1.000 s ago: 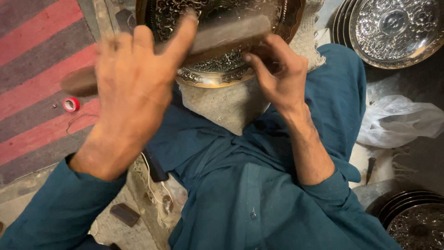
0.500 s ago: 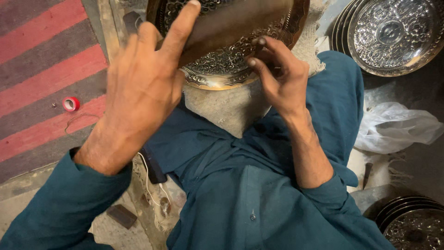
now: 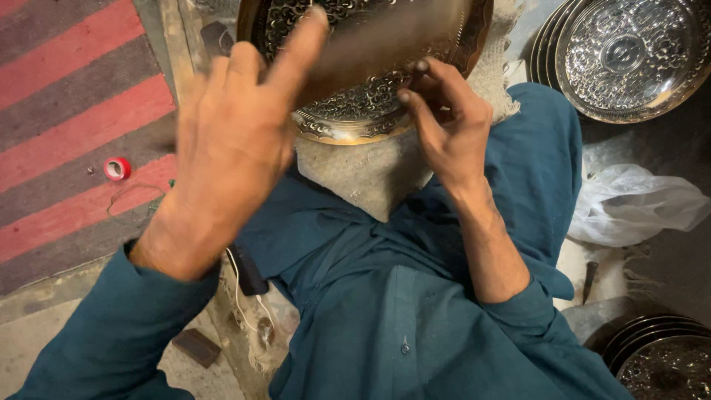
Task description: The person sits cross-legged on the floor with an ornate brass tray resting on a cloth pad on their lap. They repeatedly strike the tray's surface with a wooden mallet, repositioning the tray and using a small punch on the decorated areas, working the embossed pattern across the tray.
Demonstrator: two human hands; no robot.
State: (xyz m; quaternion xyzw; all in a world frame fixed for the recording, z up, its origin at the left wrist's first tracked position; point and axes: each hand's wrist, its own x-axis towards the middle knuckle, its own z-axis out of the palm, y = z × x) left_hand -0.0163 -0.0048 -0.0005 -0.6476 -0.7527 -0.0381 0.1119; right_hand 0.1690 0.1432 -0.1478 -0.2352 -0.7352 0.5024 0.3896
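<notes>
Gripping a dark bar (image 3: 385,44), blurred, in the left hand (image 3: 229,148), index finger stretched along it; now lying more steeply across the tray (image 3: 348,118) than half a second ago, its left end no longer jutting past the hand. Pinching something too small to tell against the tray's embossed face with the right hand (image 3: 444,118), fingers (image 3: 415,81) bunched narrow, much as before. Resting the tray on a grey cloth (image 3: 370,178) over the lap, teal sleeves framing it. Lying on the striped red rug (image 3: 67,111): a red tape roll (image 3: 116,169). Sitting nearby: stacked silver trays (image 3: 629,52), a white bag (image 3: 637,207).
</notes>
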